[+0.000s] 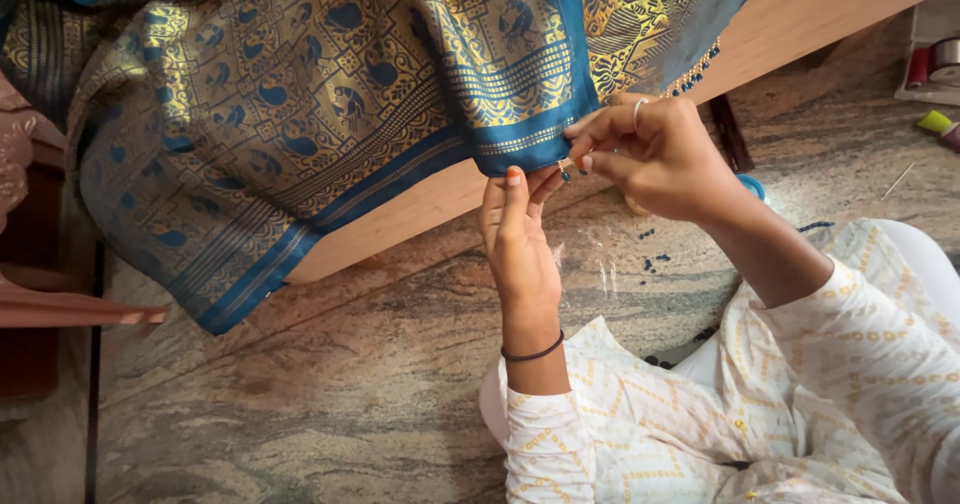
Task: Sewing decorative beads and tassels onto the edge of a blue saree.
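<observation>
A blue and gold patterned fabric hangs over a pale wooden board and drapes toward the floor. My left hand is raised below the fabric's blue border corner, with its fingertips pinching the hem. My right hand, wearing a ring, pinches something small at that same corner, possibly a needle or bead; it is too small to tell. A row of dark beads dangles from the fabric edge behind my right hand.
Speckled stone floor lies under everything. Small dark beads are scattered on it near my knee. Thread spools and a box sit at the top right. Brown furniture stands at the left.
</observation>
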